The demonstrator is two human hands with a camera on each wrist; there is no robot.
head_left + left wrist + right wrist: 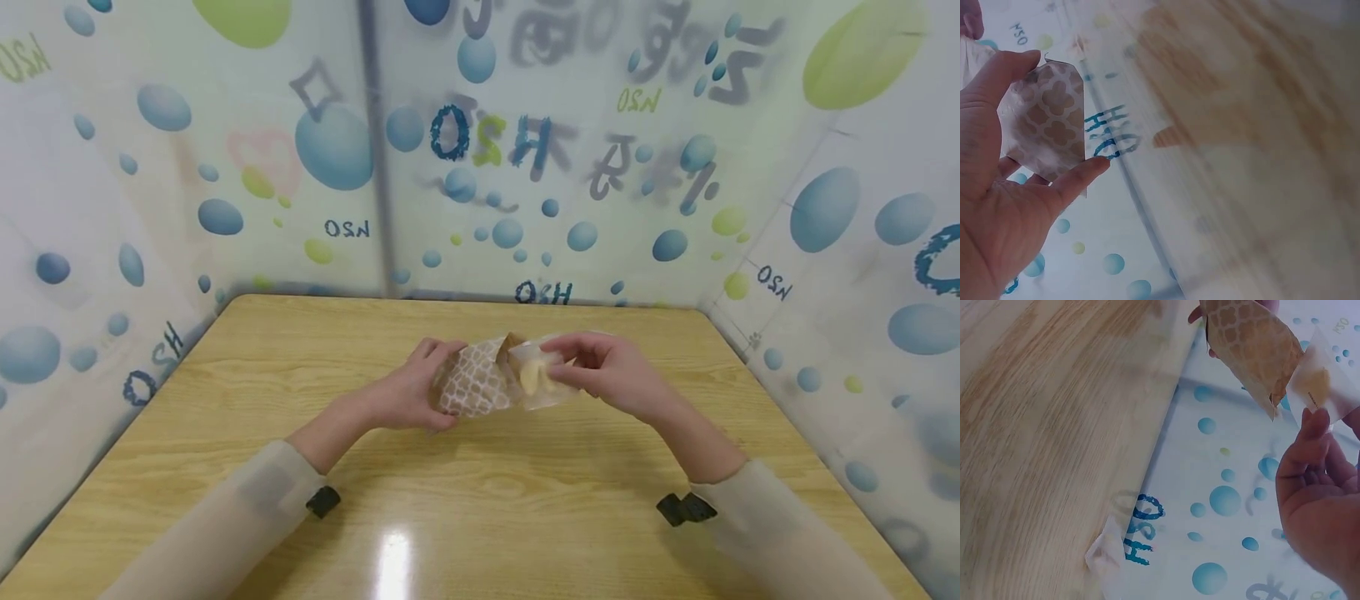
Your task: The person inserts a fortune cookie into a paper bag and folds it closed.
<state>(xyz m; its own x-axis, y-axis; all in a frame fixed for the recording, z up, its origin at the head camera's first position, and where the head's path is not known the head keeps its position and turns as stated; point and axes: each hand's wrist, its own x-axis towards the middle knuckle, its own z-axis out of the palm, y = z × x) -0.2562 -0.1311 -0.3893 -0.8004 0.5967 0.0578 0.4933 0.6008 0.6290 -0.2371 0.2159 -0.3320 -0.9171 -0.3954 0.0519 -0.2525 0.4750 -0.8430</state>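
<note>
My left hand (405,392) grips a brown paper bag (474,382) with a white lattice pattern, fingers and thumb at its two edges. The bag lies tilted in the air above the table, its open mouth towards the right. At that mouth, my right hand (618,375) pinches a small translucent packet (1310,381) between thumb and fingers. Something pale yellow shows through the packet, with a little dark print beside it. In the left wrist view the patterned bag (1054,119) sits between thumb and fingers. What is inside the bag is hidden.
A second small whitish packet (1107,553) lies on the wooden table (487,500), near its far edge. Whitish walls (525,200) printed with blue and green drops enclose the table at the back and both sides.
</note>
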